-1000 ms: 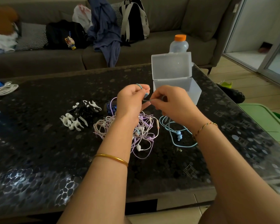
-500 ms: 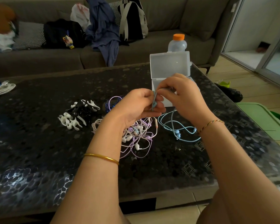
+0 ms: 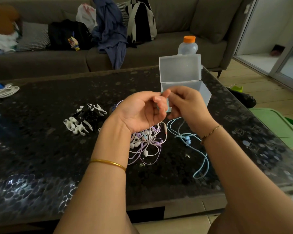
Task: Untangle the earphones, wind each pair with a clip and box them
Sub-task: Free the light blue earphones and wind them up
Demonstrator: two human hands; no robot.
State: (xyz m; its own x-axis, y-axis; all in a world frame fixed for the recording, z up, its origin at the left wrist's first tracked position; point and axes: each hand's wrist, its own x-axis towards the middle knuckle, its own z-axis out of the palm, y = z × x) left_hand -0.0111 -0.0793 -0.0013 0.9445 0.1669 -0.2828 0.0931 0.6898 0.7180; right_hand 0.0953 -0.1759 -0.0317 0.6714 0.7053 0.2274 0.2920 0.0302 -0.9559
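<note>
My left hand [image 3: 142,112] is turned palm up above the table, with the light blue earphone cord [image 3: 189,139] looped round its fingers. My right hand [image 3: 184,103] pinches the same cord just beside those fingers. The rest of the blue cord trails down onto the table, its earbuds lying under my right wrist. A tangle of white and purple earphones [image 3: 147,141] lies below my left hand. A heap of black and white winder clips [image 3: 83,119] sits to the left. The clear plastic box [image 3: 205,92] stands open behind my hands, lid upright.
The dark patterned table [image 3: 41,149] also carries a coiled white cable [image 3: 4,92] at its far left. An orange-capped bottle [image 3: 187,46] stands behind the box. A grey sofa [image 3: 176,22] with bags and clothes runs along the back. A green lid [image 3: 274,125] lies on the floor at right.
My left hand has rolled palm up and both hands have shifted slightly right, toward the box. More blue cord is wrapped round my left fingers, and the loose cord has stretched toward me.
</note>
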